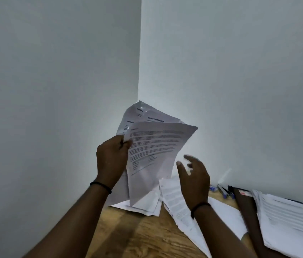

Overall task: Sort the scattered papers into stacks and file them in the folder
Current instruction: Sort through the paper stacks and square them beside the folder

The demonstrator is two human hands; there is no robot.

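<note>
**Left hand grips a fan of sheets, right hand hovers open**

We're looking into a corner of pale walls over a wooden table [128, 237]. Our left hand [112, 157] is up in the air, fingers clamped on the left edge of a bunch of printed sheets [154, 146], which fan out and curl, the front page drooping toward the table. Our right hand [195, 175] is just beside that page, not touching it, fingers spread wide and loosely curved, holding nothing. Below it, loose papers [176, 200] sprawl across the tabletop, some overlapping. Off to the right we've got a tidier stack of pages [292, 220] lying on a dark folder [245, 207]. Pens [225, 191] sit by the wall, behind the folder. Each wrist wears a dark band.
</note>
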